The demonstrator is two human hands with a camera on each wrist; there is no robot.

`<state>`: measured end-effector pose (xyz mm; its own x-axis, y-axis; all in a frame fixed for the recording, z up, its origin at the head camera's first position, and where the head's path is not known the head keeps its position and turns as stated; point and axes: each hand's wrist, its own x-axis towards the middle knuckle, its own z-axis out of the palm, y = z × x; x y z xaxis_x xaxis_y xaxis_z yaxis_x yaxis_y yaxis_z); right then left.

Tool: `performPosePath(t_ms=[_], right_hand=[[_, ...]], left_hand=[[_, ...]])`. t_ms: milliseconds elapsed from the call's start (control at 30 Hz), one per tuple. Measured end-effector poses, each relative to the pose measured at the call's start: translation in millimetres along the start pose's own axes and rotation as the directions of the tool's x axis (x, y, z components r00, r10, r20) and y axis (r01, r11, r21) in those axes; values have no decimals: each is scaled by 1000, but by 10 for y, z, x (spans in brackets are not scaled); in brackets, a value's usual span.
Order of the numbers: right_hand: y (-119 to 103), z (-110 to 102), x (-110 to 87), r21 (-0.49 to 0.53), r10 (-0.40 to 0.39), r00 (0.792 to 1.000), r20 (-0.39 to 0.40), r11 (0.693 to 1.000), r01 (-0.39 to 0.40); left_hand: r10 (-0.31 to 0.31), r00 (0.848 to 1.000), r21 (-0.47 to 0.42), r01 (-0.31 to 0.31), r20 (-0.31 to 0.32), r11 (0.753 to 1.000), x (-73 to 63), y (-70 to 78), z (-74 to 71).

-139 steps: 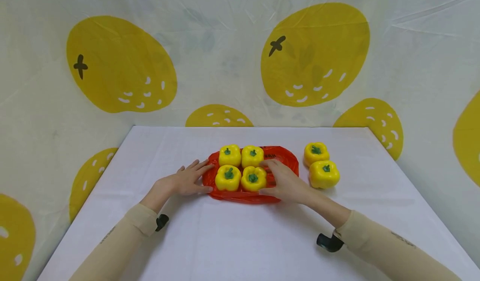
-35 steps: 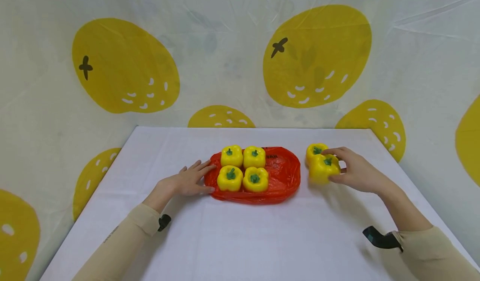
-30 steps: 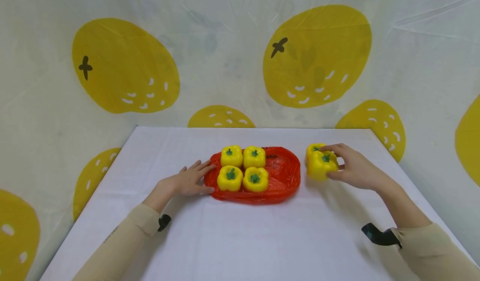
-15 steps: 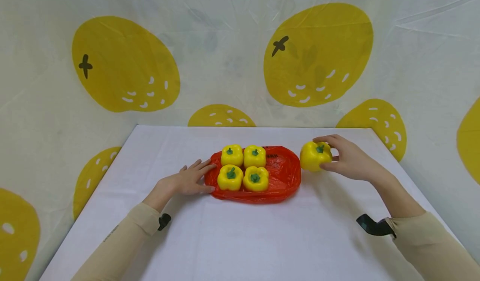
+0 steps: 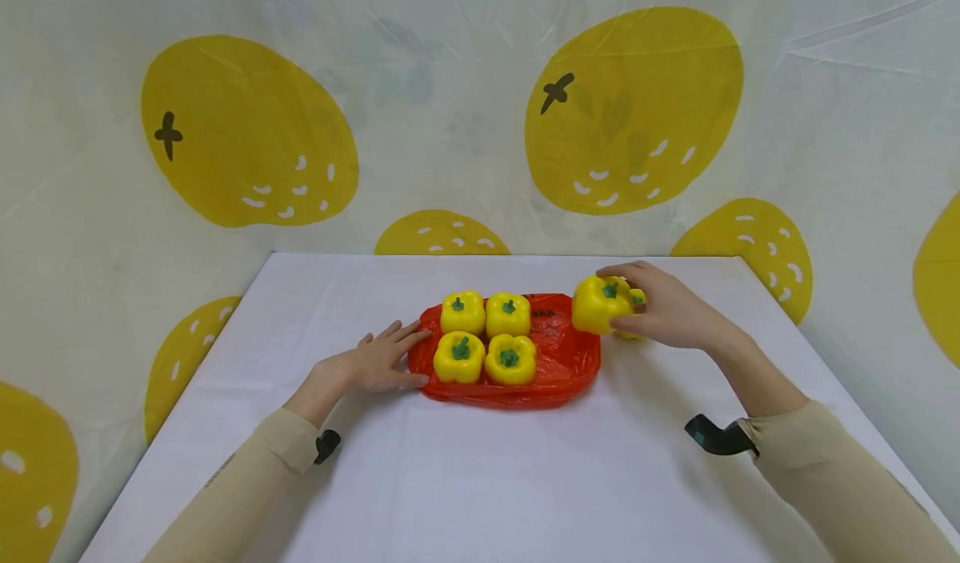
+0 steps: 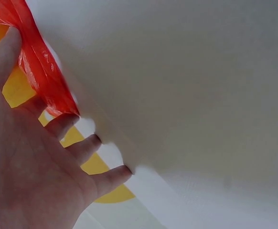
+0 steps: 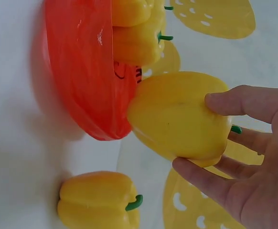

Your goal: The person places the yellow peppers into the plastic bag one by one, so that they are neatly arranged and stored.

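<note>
My right hand [image 5: 663, 306] grips a yellow bell pepper [image 5: 597, 306] with a green stem, raised over the right end of a red plastic bag [image 5: 558, 371]. In the right wrist view, thumb and fingers curl round the stem end of that pepper [image 7: 179, 117]. Several more yellow peppers [image 5: 459, 357] stand together on the bag's left and middle part, stems up. My left hand [image 5: 372, 364] lies with fingers spread at the bag's left edge; in the left wrist view its thumb and forefinger touch the red plastic [image 6: 43, 71].
One more yellow pepper [image 7: 98, 200] stands on the white-covered table [image 5: 465, 480] right of the bag, mostly hidden behind my right hand in the head view. A cloth backdrop [image 5: 442, 129] with large yellow fruit prints rises behind the table.
My right hand let go of a pepper on the bag, took the nearer one of the two at the right, lifted it and carried it left over the bag. The left hand stays put.
</note>
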<state>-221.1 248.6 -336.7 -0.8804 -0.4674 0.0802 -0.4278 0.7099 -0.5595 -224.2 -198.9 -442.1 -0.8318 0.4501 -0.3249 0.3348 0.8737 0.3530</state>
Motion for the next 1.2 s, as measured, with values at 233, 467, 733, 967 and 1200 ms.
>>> performPosePath(t_ms=[233, 467, 733, 967, 1200], right_hand=[[-71, 64, 124, 1, 5, 1000, 20, 1000, -5], [-92, 143, 243, -5, -1, 999, 45, 1000, 1], [-55, 286, 378, 21, -1, 996, 84, 1000, 0], [-57, 406, 448, 11, -9, 995, 104, 1000, 8], [-10, 523, 510, -14, 19, 992, 122, 1000, -17]], left_hand=[[1, 1000, -8, -1, -6, 1000, -19, 0, -3], [-1, 1000, 1, 1, -6, 1000, -19, -15, -2], [-2, 1000, -2, 2, 1, 1000, 2, -25, 1], [-2, 1000, -3, 2, 2, 1000, -6, -5, -10], [-3, 1000, -2, 3, 6, 1000, -9, -3, -8]])
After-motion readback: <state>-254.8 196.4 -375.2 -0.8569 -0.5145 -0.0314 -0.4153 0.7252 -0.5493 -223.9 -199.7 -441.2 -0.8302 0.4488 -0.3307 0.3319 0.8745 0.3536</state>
